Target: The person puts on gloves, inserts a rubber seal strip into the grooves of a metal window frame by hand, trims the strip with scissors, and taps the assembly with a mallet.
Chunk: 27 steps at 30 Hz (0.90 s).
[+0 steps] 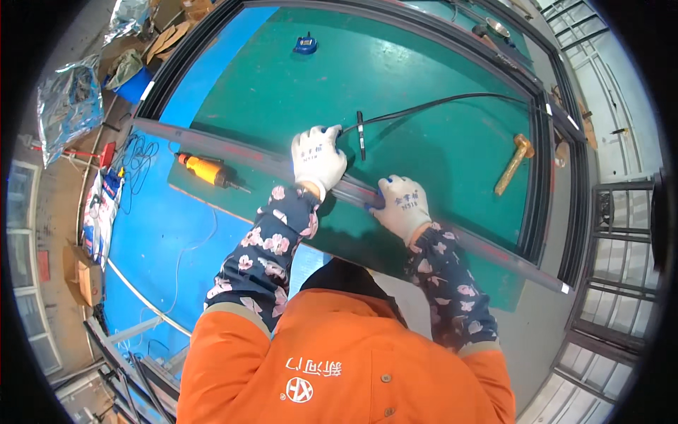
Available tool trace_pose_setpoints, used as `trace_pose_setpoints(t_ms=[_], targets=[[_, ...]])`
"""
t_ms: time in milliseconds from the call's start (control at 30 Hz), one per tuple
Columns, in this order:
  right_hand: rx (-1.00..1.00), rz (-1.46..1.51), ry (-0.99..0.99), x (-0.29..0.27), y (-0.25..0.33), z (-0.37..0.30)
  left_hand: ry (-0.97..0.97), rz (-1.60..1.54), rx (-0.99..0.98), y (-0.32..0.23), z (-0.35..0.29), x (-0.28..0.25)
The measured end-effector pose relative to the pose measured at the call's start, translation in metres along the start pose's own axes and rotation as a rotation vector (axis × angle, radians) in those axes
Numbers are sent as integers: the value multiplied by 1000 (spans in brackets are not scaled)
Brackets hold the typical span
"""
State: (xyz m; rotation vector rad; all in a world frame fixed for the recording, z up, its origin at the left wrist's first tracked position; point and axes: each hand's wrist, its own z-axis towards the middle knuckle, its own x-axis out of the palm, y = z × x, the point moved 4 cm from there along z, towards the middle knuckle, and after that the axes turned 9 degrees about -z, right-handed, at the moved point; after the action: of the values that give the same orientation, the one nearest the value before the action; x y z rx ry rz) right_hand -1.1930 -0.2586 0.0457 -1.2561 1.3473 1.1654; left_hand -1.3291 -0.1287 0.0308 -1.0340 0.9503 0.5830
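Observation:
A large dark window or door frame lies flat, and its near frame bar [261,161], greyish with a filmy surface, crosses in front of me. My left hand [316,161], in a white glove with dark fingertips, lies over this bar, fingers closed on the end of a thin black rubber strip [431,106]. The strip curves away to the frame's right side. Farther right along the bar, my right hand [404,206], gloved alike, has its fingers curled against the bar; its fingertips are partly hidden. A black marker pen [361,134] lies just beyond my hands.
On the green tabletop [424,63] are a blue tape measure [305,45] and a wooden-handled mallet [515,164]. A yellow power screwdriver [205,169] rests by the bar at left. Cables [138,166], foil wrapping [70,106] and cardboard boxes [85,274] lie farther left.

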Motion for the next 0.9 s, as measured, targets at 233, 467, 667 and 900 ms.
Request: trace_pose_setpoints(t_ms=[233,467,667,900], targets=[[-52,-28,-88,-6,43,47,1,31,-43,1,14,-7],[-53,3,-131,-9,43,46,6,5,-3,-10,14,-7],[-5,15,-111,-8,47,55,18,3,514,-4,37,-5],[11,16,-107,-11,32,38,495,184,793,75,88,-47]])
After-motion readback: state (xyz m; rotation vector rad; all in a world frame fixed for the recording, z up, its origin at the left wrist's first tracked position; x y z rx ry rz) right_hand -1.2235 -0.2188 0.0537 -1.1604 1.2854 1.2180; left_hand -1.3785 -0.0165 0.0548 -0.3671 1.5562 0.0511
